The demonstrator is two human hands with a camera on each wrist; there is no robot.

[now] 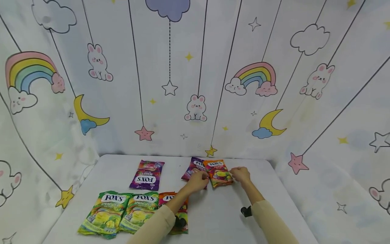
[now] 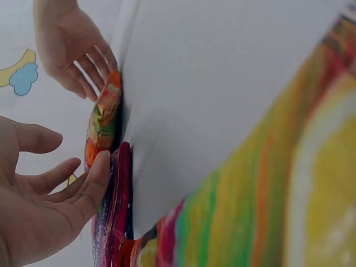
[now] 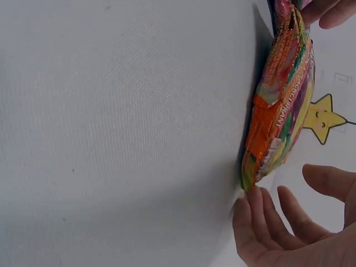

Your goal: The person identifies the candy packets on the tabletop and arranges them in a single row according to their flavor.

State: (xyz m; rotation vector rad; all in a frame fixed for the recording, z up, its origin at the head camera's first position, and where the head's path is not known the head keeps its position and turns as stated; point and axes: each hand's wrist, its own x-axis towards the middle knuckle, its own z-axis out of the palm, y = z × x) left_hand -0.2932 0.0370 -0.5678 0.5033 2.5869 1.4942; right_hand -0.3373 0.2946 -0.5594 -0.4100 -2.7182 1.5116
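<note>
An orange Fox's candy bag (image 1: 218, 173) lies at the back of the table, its left edge overlapping a purple Fox's berries candy bag (image 1: 191, 169). My left hand (image 1: 196, 181) is over the purple bag, with loosely bent fingers and the thumb apart. In the left wrist view, those fingertips (image 2: 102, 161) come close to where the two bags meet; contact is hard to tell. On the other side, my right hand (image 1: 241, 175) has its fingertips at the orange bag's right edge. The right wrist view shows its thumb apart and nothing pinched.
Another purple bag (image 1: 147, 175) lies upside down at back left. Nearer on the white table (image 1: 225, 217) are two green spring tea bags (image 1: 105, 213) (image 1: 139, 210) and a second orange bag (image 1: 182, 217), partly hidden by my left sleeve. A patterned curtain (image 1: 170, 135) stands behind.
</note>
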